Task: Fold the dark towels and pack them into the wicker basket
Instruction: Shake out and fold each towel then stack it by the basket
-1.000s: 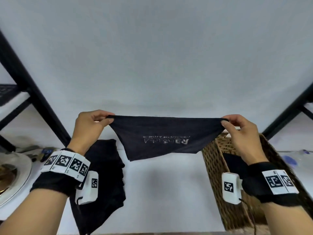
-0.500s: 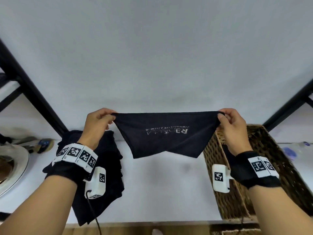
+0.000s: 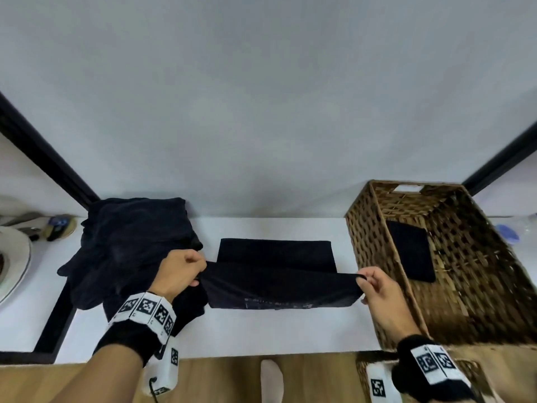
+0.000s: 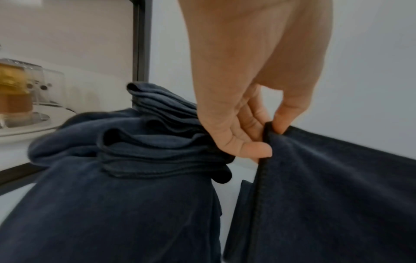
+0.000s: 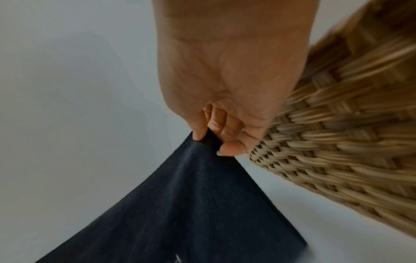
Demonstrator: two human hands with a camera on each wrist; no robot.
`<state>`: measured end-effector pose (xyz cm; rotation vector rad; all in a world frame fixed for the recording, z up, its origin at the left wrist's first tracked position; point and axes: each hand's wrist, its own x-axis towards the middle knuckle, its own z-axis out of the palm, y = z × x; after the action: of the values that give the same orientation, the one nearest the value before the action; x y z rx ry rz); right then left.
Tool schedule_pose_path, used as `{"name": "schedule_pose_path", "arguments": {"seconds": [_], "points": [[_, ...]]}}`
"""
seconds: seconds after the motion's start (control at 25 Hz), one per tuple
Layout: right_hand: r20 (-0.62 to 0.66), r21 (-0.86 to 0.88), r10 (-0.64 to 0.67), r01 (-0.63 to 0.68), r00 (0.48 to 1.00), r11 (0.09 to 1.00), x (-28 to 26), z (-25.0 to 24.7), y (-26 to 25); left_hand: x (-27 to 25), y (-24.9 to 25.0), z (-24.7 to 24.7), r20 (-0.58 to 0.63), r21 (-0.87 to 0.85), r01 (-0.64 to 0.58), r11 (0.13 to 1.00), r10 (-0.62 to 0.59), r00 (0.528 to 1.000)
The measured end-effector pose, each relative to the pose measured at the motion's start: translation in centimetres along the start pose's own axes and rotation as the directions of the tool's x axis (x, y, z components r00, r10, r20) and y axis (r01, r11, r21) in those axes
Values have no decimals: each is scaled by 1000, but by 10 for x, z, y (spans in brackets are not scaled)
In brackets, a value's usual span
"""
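On my head view the wicker basket (image 3: 369, 245) sits at the right end of the white tabletop (image 3: 261, 333), and I count 1 folded dark towel (image 3: 411, 251) lying flat on its floor, toward the left wall; I see nothing else inside it. Both hands hold 1 more dark towel (image 3: 279, 286), stretched between them in the middle of the table, with its far part lying flat on the surface and its near edge lifted. My left hand (image 3: 177, 271) pinches the towel's left corner: on the left wrist view the thumb and forefinger close on the hemmed edge (image 4: 268, 131), with the other fingers (image 4: 245, 144) curled in beneath. My right hand (image 3: 380, 292) pinches the right corner just beside the basket's left wall; on the right wrist view the thumb tip and curled fingers (image 5: 231, 147) close on the cloth, and the weave stands right next to the knuckles. Faint pale lettering runs along the towel's near edge, too blurred for me to read. A heap of unfolded dark towels (image 3: 128, 242) lies at the left end of the table, behind and under my left wrist; the left wrist view shows several layered edges, but I cannot count how many are in it.
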<state>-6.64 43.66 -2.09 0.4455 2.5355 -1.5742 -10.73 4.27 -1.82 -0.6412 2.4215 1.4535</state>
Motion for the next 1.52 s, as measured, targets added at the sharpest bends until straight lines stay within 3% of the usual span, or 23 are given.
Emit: {"name": "schedule_pose_path", "arguments": {"seconds": [0.24, 0.36, 0.4, 0.48, 0.56, 0.6, 0.64, 0.68, 0.72, 0.76, 0.8, 0.84, 0.88, 0.96, 1.04, 1.08, 1.16, 1.24, 1.32, 1.4, 1.52], "points": [[-55, -106, 108, -114, 993, 988, 96, 35, 24, 75, 7, 59, -179, 54, 84, 995, -73, 981], [-33, -325, 78, -85, 996, 942, 138, 61, 45, 98, 0, 90, -184, 337, 96, 937, -34, 982], [-1, -430, 8, -8, 1000, 903, 143, 69, 47, 95, -1, 100, -140, 427, 32, 904, 31, 990], [140, -568, -138, 194, 980, 800, 152, 87, 51, 85, -5, 124, 113, 499, -194, 845, 158, 981], [276, -652, -157, 304, 948, 695, 157, 97, 50, 71, -9, 147, 444, 619, -396, 678, 114, 889], [288, -697, -129, 300, 949, 651, 158, 98, 49, 69, -13, 153, 506, 697, -461, 550, 79, 859], [266, -731, -90, 261, 960, 630, 158, 96, 50, 71, -14, 157, 495, 768, -478, 428, 79, 866], [222, -742, -45, 198, 974, 640, 153, 93, 50, 73, -12, 159, 443, 813, -470, 344, 159, 883], [180, -723, 14, 122, 984, 680, 145, 89, 53, 72, -9, 160, 388, 839, -450, 307, 244, 889], [152, -673, 85, 40, 985, 739, 135, 85, 57, 71, -6, 160, 314, 854, -416, 312, 330, 890], [149, -617, 168, -41, 974, 786, 121, 83, 61, 67, -4, 156, 241, 855, -365, 369, 340, 909], [168, -578, 247, -108, 954, 809, 106, 84, 63, 63, -2, 152, 186, 837, -283, 467, 243, 952], [196, -558, 312, -156, 930, 815, 91, 87, 66, 57, -5, 148, 149, 807, -162, 568, 71, 986], [244, -533, 374, -198, 895, 822, 62, 99, 69, 42, -19, 142, 175, 709, 43, 704, -234, 956], [258, -497, 365, -201, 895, 844, 37, 111, 69, 22, -37, 137, 269, 618, 113, 778, -345, 899], [254, -468, 356, -208, 899, 859, 27, 116, 70, 14, -47, 138, 294, 608, 109, 786, -350, 890], [287, -348, 345, -239, 894, 907, 5, 120, 71, -6, -66, 136, 260, 542, 129, 830, -311, 914], [353, -196, 283, -225, 892, 954, -16, 116, 65, -20, -77, 129, 184, 311, 187, 932, -252, 950], [350, -100, 221, -198, 910, 975, -27, 107, 47, -30, -80, 117, 121, 39, 167, 985, -170, 978], [372, 18, 227, -252, 900, 968, -23, 95, 24, -32, -74, 103, 33, -204, 82, 976, -77, 996], [464, 217, 180, -308, 867, 926, 1, 82, -7, -30, -39, 85, 113, -496, 53, 867, 4, 994]]}}
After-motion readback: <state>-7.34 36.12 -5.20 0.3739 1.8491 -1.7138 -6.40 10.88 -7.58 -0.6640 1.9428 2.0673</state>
